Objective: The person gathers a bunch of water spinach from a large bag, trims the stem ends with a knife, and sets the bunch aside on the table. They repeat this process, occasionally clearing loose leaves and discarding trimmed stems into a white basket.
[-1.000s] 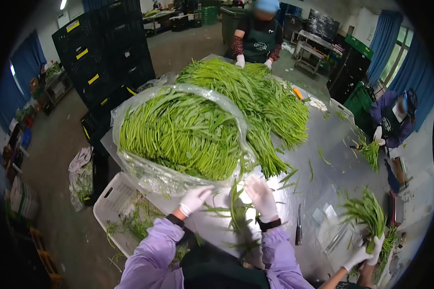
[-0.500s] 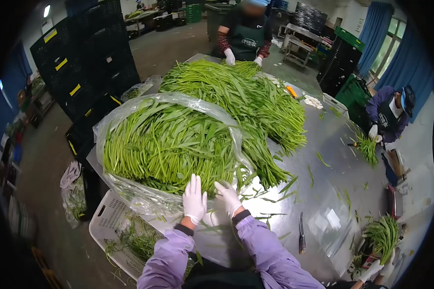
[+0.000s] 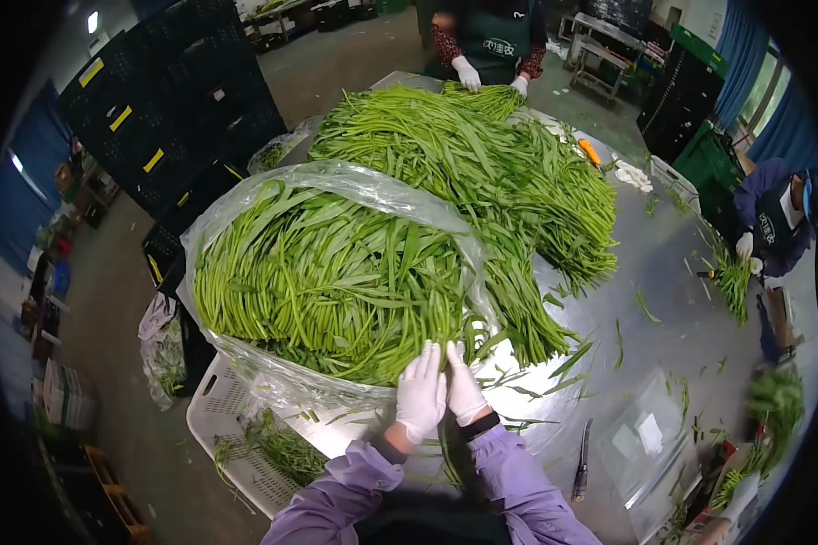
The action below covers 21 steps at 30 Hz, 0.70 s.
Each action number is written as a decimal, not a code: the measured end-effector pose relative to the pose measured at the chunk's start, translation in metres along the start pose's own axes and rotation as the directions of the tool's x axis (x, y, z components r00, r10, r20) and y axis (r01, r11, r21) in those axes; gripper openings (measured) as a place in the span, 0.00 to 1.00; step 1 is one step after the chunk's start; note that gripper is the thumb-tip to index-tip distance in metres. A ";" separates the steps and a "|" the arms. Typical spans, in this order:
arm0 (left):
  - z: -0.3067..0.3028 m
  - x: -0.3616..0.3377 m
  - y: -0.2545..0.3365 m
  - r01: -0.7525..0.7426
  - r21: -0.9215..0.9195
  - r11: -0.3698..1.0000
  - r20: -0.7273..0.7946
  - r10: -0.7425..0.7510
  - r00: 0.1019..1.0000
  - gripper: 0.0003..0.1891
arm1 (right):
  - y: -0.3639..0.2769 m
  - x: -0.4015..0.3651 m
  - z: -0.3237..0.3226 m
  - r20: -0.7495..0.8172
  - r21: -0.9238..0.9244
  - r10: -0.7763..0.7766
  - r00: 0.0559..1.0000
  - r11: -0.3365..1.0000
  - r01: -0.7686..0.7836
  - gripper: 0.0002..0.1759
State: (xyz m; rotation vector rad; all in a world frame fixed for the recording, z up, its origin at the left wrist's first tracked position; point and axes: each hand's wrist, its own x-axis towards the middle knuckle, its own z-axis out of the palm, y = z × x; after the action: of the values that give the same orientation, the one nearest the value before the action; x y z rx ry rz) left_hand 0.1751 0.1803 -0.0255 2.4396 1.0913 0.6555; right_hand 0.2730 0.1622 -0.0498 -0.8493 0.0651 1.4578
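Observation:
A large bundle of leafy green vegetables with long stems (image 3: 327,282) lies inside a clear plastic bag (image 3: 236,204) on the metal table. My left hand (image 3: 421,392), in a white glove, lies flat against the bundle's near edge with its fingers stretched out. Close beside it, my right hand (image 3: 464,389), gloved too, has its fingers extended against the stems at the bag's mouth. Neither hand is wrapped around anything; the tips of the fingers partly blend into the greens. Behind the bag spreads a bigger loose pile of the same greens (image 3: 482,173).
A knife (image 3: 583,463) and clear plastic bags (image 3: 650,436) lie on the metal table (image 3: 600,341) to the right. A white crate (image 3: 211,427) with scraps stands at lower left, dark stacked crates (image 3: 168,118) beyond. Co-workers handle greens at the far side and right.
Both my hands have moved right along the bundle's near edge and come closer together. The view has shifted slightly, and greens held by a co-worker at lower right have been raised.

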 end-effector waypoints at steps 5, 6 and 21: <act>-0.013 0.011 0.009 -0.036 -0.233 0.972 0.019 0.042 0.999 0.19 | -0.013 0.004 -0.019 0.054 0.093 -0.041 0.998 0.995 0.036 0.25; -0.017 0.011 0.006 -0.040 -0.335 0.941 0.028 0.053 0.998 0.16 | -0.011 0.010 -0.028 0.083 0.093 -0.079 0.993 0.993 0.071 0.25; 0.011 0.009 -0.004 0.060 0.245 0.968 0.110 -0.089 0.990 0.30 | -0.010 0.013 -0.027 0.090 -0.026 -0.025 0.996 0.999 0.027 0.26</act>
State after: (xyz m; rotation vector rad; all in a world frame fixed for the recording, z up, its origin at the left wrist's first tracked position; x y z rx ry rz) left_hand 0.1847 0.1877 -0.0344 2.5856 1.2709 0.3641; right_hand 0.2962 0.1595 -0.0710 -0.8026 -0.0333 1.4733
